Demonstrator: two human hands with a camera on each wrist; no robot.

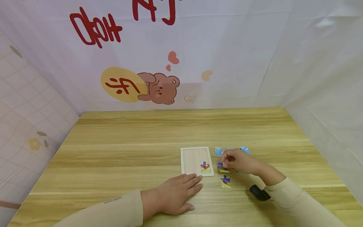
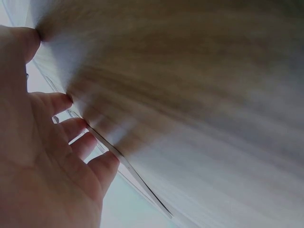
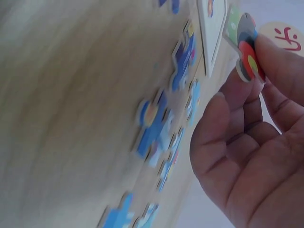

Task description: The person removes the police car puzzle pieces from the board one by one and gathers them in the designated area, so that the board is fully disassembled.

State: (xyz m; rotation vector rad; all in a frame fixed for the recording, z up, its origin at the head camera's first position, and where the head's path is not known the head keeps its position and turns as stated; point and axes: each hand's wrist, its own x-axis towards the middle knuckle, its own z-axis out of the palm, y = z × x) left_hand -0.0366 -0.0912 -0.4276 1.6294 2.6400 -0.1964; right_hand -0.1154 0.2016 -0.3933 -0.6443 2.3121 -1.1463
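A shallow wooden puzzle tray (image 1: 182,162) lies on the table, with one colourful jigsaw piece (image 1: 206,168) in its lower right corner. My left hand (image 1: 177,194) rests palm down, its fairly straight fingertips at the tray's near edge; the left wrist view shows fingers (image 2: 105,168) along that rim. To the right of the tray, my right hand (image 1: 241,160) pinches a red, grey and green puzzle piece (image 3: 248,54) between thumb and fingers, raised above the tabletop in the right wrist view. A loose puzzle piece (image 1: 226,182) with blue and yellow lies just below that hand.
More loose pieces lie beyond the right hand, among them a light blue piece (image 1: 218,151) and another blue piece (image 1: 244,150); the hand partly covers this group. A black object (image 1: 259,193) sits by the right wrist. A printed white cloth (image 1: 232,47) hangs behind the table (image 1: 113,132).
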